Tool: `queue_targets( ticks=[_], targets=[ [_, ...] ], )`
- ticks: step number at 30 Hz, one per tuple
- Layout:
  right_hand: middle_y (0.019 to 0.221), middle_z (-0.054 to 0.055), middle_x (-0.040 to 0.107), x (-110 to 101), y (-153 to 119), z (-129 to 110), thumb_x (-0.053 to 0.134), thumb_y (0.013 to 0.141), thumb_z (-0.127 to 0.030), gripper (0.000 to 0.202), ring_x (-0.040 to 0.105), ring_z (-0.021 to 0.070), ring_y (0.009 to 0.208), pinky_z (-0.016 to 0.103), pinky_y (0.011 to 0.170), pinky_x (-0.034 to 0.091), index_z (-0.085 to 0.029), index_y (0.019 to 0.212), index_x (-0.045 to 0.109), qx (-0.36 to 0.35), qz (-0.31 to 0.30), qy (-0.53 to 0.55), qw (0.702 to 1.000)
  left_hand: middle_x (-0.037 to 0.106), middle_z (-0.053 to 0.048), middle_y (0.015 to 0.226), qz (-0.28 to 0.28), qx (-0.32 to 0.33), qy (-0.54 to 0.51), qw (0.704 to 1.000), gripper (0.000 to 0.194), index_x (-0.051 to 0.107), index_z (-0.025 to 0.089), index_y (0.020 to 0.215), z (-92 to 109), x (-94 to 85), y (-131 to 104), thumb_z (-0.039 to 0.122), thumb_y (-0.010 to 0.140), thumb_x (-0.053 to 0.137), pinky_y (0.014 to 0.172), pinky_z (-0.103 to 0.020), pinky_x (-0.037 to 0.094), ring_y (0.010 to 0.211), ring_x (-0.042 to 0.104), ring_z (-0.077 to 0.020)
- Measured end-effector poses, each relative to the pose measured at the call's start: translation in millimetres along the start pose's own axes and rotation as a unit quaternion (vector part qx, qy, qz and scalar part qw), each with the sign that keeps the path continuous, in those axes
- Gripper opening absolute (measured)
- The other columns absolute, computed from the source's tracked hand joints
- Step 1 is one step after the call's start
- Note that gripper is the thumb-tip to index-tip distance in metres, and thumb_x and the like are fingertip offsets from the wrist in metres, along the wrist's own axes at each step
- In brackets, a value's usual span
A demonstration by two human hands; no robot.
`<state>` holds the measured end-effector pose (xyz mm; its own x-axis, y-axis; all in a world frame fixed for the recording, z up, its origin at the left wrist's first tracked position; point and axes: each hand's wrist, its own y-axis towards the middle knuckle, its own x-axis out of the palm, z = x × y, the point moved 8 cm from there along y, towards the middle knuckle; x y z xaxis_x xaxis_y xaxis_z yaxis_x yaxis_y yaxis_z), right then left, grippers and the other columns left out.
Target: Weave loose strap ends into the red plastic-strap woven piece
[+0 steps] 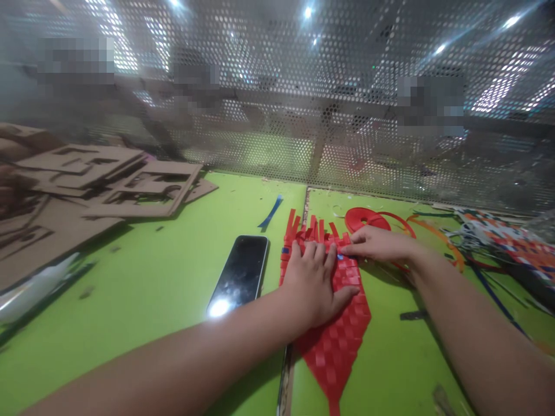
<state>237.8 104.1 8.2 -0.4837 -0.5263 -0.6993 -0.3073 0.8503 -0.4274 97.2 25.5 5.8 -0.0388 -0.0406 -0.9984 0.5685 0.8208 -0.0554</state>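
Note:
A red woven strip piece [336,341] lies on the green table, tapering to a narrow tail near me. Loose strip ends stick up along its far edge, and small blue bits show in the weave near there. My left hand [310,283] rests flat on its upper part, fingers spread and thumb out to the right. At its upper right corner, my right hand [375,245] has thumb and forefinger pinched on a red strip; the fingertips partly hide it. Just behind that hand lies a coil of red strip [356,218].
A phone [240,268] lies left of the weave, with a short blue strip [270,212] beyond it. Cut cardboard sheets [99,167] are piled at left. A multicoloured woven piece [511,237] and loose strips sit at right. A perforated metal screen [269,133] stands behind.

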Motion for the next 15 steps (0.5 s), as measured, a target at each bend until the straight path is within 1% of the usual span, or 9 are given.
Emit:
queue_targets(
  ticks=[4,8,12,15],
  targets=[
    [0.057,-0.004,0.045,1.3,1.6,3.9,0.075,0.080,-0.074,0.060,0.039,0.0131,0.056,0.029,0.052,0.029,-0.023,0.061,0.049,0.013,0.007,-0.011,1.000,0.048,-0.026,0.166,-0.003,-0.001,0.006,1.000,0.099,0.022,0.007,0.173,0.1,-0.3,0.2,0.078,0.105,0.009,0.121,-0.069,0.032,0.149,0.044,-0.0480],
    [0.057,-0.004,0.046,1.3,2.0,6.1,0.075,0.080,-0.075,0.060,0.040,0.0134,0.056,0.030,0.053,0.028,-0.023,0.063,0.051,0.014,0.001,-0.026,1.000,0.048,-0.026,0.167,-0.001,-0.002,0.003,1.000,0.099,0.023,0.007,0.173,0.4,0.2,0.6,0.078,0.105,0.015,0.122,-0.070,0.030,0.150,0.043,-0.0482],
    [0.060,-0.003,0.049,0.2,-1.0,2.5,0.075,0.081,-0.074,0.058,0.041,0.0141,0.058,0.030,0.055,0.028,-0.023,0.065,0.053,0.002,-0.007,-0.035,0.999,0.046,-0.026,0.168,-0.005,-0.003,0.001,1.000,0.098,0.022,0.007,0.173,0.6,0.2,0.1,0.079,0.105,0.021,0.123,-0.069,0.030,0.151,0.042,-0.0483],
    [0.063,-0.002,0.055,0.3,-2.3,0.0,0.073,0.084,-0.072,0.056,0.045,0.0148,0.060,0.031,0.057,0.030,-0.022,0.065,0.055,-0.003,-0.007,-0.032,0.999,0.046,-0.026,0.168,-0.006,-0.003,0.000,1.000,0.098,0.022,0.007,0.173,0.6,-0.3,-0.3,0.078,0.106,0.021,0.123,-0.069,0.031,0.151,0.042,-0.0482]
  ],
)
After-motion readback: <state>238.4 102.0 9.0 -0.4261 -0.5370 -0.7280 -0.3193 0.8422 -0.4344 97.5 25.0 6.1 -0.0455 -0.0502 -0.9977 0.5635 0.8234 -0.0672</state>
